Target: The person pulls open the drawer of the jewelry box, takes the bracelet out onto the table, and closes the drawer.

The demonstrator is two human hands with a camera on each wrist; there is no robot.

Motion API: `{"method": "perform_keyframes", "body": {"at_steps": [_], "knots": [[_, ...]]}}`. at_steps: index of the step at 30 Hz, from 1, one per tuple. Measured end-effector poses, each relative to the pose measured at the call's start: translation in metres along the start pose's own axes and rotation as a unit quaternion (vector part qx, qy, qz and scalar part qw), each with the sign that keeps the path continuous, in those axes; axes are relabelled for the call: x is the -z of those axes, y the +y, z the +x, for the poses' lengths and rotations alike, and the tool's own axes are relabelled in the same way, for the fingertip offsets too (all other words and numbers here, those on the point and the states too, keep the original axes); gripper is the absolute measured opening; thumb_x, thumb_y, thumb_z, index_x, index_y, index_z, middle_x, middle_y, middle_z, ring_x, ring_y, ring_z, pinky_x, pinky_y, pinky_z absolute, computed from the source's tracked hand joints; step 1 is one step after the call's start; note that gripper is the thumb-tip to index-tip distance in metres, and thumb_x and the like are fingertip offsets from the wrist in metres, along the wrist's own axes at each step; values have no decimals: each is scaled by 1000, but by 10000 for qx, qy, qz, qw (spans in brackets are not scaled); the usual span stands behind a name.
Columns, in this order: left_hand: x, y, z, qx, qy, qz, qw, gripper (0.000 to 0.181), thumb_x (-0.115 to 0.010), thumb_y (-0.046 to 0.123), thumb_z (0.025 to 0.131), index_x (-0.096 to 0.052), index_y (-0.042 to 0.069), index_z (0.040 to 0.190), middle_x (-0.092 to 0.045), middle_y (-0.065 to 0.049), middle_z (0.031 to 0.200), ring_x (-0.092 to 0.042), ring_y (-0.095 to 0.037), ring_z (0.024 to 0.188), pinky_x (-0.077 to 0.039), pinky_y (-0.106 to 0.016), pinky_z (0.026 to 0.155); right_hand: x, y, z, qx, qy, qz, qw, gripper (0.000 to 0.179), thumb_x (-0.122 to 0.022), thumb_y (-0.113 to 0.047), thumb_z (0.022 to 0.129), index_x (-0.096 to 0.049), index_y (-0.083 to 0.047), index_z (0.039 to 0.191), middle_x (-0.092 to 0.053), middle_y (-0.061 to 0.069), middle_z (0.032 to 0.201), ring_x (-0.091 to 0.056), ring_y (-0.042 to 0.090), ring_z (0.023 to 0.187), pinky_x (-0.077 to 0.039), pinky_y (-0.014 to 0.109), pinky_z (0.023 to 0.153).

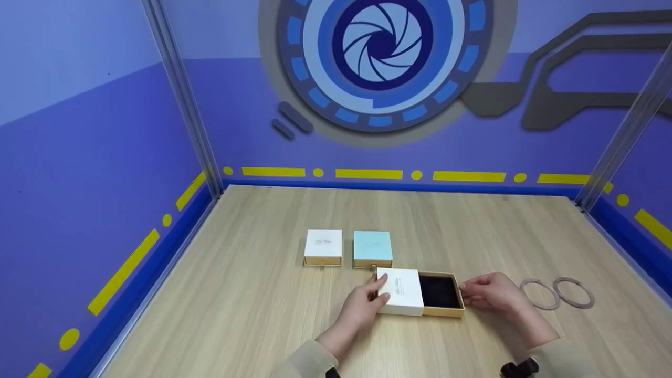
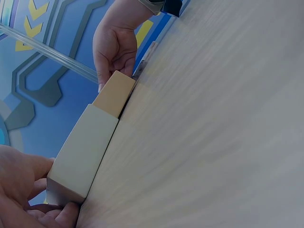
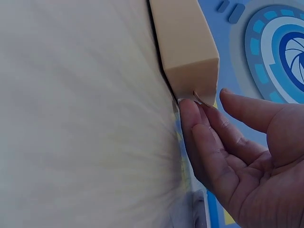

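Note:
A white drawer box (image 1: 400, 300) lies on the table with its tan inner drawer (image 1: 444, 312) pulled partly out to the right. Black lining (image 1: 440, 291) shows inside the drawer. My left hand (image 1: 361, 304) grips the white sleeve at its left end, thumb and fingers on either side. At the drawer's right end, my right hand (image 1: 493, 291) has its fingers at the small pull tab (image 3: 202, 99). In the right wrist view the tab sits between curled fingers, while the thumb (image 3: 247, 108) stands apart from it.
Behind the box stand a closed white box (image 1: 323, 245) and a closed light-blue box (image 1: 372, 247), close to the open one. Two greyish rings (image 1: 541, 305) lie right of my right hand. Blue panels (image 1: 236, 115) wall the wooden table (image 1: 252, 304) at the back and sides.

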State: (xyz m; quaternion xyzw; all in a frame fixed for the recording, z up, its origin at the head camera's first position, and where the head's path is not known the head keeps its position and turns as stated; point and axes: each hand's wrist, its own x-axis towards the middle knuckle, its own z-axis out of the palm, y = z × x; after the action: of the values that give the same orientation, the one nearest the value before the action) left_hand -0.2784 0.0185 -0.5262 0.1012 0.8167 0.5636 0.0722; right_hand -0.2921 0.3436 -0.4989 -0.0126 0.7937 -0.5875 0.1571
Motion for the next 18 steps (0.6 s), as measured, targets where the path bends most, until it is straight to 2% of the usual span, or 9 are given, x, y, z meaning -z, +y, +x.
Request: {"method": "perform_keyframes", "body": {"at_steps": [7,18], "knots": [[0,0,1,114,-66,-67,9999,47,-62,19,103,-53,17,150,-33,-19,166,-31,-38,154,-28,-52,126,-3,-1,0,-205,95,-162,9996,27,-68,-14,98,-69,11,110,-77,-3,86,-71,5,77,-59,19,70],[0,0,1,61,-85,14,9999,48,-63,20,103,-54,17,150,-34,-18,166,-33,-37,154,-30,-52,125,-6,-1,0,-327,291,-221,9988,25,-69,-13,97,-71,9,109,-75,-5,83,-69,4,76,-60,19,69]]}}
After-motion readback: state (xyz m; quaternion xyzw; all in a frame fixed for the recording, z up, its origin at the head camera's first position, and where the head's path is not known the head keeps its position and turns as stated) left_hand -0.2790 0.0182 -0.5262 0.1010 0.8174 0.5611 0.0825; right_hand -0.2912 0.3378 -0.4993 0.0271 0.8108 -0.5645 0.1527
